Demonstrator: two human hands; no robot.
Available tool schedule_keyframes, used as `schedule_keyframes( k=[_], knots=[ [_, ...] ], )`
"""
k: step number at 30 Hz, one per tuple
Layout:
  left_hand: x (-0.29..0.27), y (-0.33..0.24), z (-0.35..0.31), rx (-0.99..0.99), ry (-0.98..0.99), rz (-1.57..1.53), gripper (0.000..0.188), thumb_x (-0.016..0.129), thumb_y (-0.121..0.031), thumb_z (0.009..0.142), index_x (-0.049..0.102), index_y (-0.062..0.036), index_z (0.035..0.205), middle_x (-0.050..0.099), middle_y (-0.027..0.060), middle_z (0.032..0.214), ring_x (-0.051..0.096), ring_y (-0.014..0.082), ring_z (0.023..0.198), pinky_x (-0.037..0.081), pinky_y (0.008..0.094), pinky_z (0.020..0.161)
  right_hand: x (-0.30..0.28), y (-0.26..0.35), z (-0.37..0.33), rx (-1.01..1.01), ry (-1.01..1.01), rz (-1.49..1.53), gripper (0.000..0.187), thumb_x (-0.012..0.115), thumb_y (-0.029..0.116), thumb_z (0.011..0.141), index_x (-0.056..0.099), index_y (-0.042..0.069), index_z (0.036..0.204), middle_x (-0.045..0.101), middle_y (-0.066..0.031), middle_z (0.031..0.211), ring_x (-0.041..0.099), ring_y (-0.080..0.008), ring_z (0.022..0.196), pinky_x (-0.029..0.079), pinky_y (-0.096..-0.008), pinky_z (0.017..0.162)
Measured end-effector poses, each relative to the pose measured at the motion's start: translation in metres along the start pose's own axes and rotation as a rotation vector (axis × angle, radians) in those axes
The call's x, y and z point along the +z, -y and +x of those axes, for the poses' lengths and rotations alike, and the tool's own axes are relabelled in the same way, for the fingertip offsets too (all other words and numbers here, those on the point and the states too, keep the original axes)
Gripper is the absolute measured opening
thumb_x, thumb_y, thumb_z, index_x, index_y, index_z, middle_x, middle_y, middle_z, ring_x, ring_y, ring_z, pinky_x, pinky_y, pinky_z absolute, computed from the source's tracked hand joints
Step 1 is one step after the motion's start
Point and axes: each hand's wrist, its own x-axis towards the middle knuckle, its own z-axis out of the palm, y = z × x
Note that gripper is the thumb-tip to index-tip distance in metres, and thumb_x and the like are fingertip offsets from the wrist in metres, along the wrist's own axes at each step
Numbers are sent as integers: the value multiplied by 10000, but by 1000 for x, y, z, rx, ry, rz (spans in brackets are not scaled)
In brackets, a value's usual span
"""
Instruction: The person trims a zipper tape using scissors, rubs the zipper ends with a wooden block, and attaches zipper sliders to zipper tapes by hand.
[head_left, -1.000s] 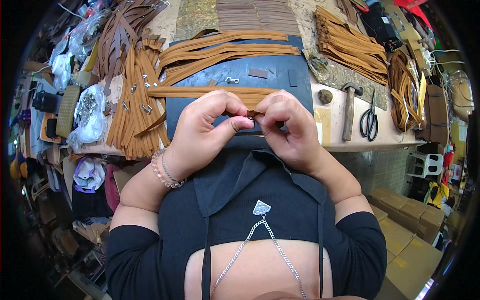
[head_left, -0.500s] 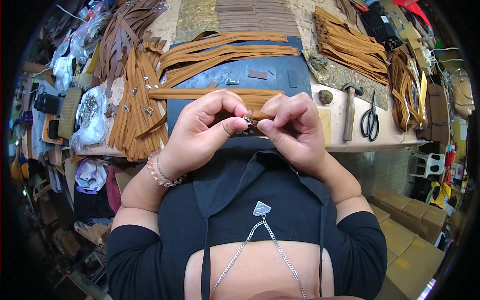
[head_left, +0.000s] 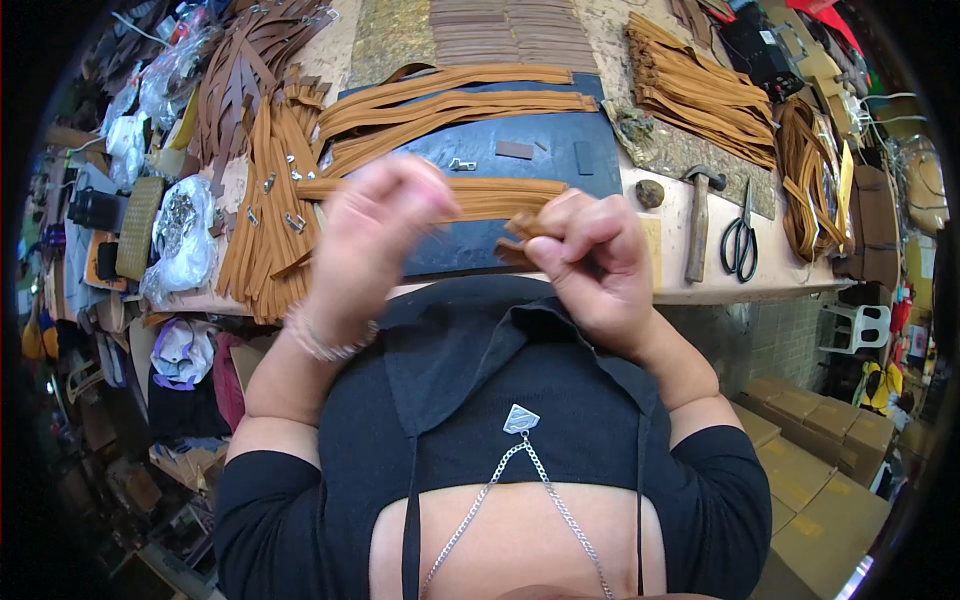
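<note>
Around: dark mat [head_left: 490, 137], brown cartons [head_left: 800, 470].

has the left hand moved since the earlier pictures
Yes. Against the mat, the left hand has shifted left and slightly toward the mat's far edge, away from the right hand.
</note>
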Motion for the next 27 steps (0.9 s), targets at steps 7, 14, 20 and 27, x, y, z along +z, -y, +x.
schedule_keyframes(
  k=[7,14,20,27],
  knots=[
    [-40,30,13,-47,-68,223,86,539,-66,975,607,-19,999,601,52,943,548,121,882,444,255,827,1,-2,-10,170,-96,95,244,712,-52,889,513,63,969,532,-52,1006,564,-149,928,468,-273,850],
    [11,67,18,-229,208,87,161,630,-108,882,602,-46,1028,545,19,943,545,171,930,455,312,883,4,1,-2,160,-151,224,310,681,-84,900,470,73,1065,551,-55,1065,600,-128,983,518,-272,880],
    [2,50,26,139,764,366,259,698,-303,951,691,-45,979,597,96,972,531,257,1058,355,394,1035,-41,12,11,-81,-575,181,470,643,-134,896,408,92,1235,591,-78,1047,629,-150,944,535,-275,856],
    [-76,1,10,-391,212,846,273,759,-254,902,676,-8,817,582,7,673,545,97,635,451,289,580,-77,-85,-55,523,-275,-161,175,689,30,903,598,90,1041,594,-14,913,590,-126,880,495,-289,785]
  ],
)
